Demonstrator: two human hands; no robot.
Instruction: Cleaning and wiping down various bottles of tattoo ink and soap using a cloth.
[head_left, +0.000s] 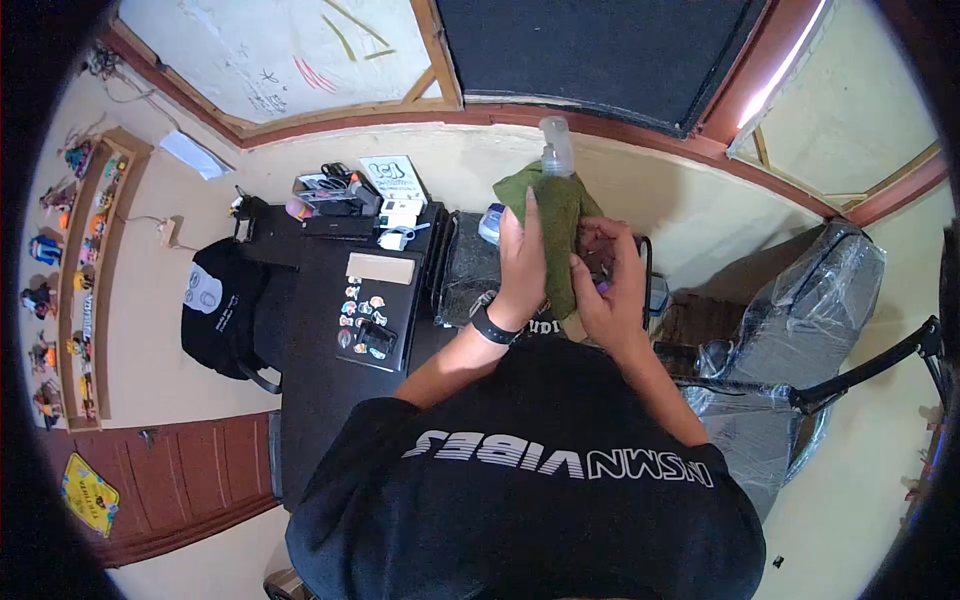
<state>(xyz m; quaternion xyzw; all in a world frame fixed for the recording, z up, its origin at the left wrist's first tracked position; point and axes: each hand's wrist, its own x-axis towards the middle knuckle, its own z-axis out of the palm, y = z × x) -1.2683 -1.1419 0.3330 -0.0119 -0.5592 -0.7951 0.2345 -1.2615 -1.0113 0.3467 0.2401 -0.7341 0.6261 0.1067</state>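
Before me a green cloth (559, 232) is wrapped around a bottle, whose clear pump top (556, 146) sticks out at the far end. My left hand (523, 259) lies flat along the left side of the cloth, fingers pointing away from me; a black band sits on that wrist. On the right side, my right hand (611, 289) touches the cloth with bent fingers. The bottle's body is hidden by the cloth. Behind the hands, a small clear container (491, 223) shows on a plastic-covered surface.
To the left a dark desk (322, 420) carries a closed laptop with stickers (375, 311), a filled organizer (337, 191) and a white charger (392, 238). A black bag (225, 315) is at its left edge. Plastic-wrapped furniture (802, 322) and a black jointed arm (855, 382) stand right.
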